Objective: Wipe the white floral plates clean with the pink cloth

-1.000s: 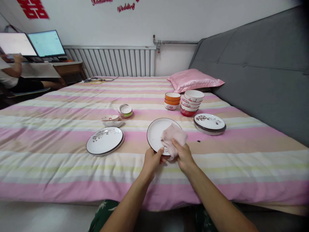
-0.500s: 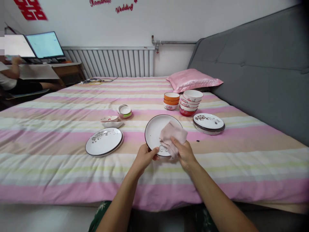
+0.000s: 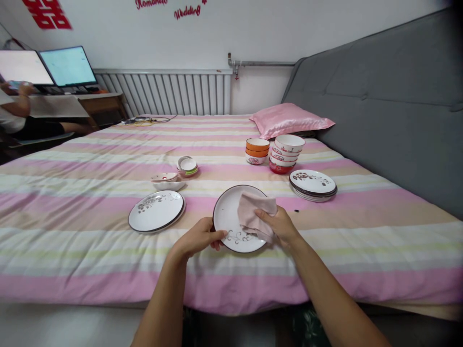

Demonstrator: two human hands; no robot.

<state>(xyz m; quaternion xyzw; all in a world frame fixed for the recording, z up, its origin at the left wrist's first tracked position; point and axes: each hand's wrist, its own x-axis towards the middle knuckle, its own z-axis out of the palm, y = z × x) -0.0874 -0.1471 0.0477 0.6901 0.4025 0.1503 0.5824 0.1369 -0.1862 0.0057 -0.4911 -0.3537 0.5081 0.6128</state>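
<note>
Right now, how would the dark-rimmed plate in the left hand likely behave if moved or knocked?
The plate is probably stiff: its rim shows no bend where the left hand grips it. Its smooth white face might be slippery. It looks ceramic, so it could chip if knocked.

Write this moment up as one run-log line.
left hand: grips plate at edge | right hand: holds cloth over plate | nearby: plate stack, bowl stacks | surface: striped bedspread

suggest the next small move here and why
Probably slide the cloth left across the plate, toward the dark speck: the right hand holds the cloth over the plate's right side, the speck lies uncovered on the left, and the left hand grips the plate.
</note>
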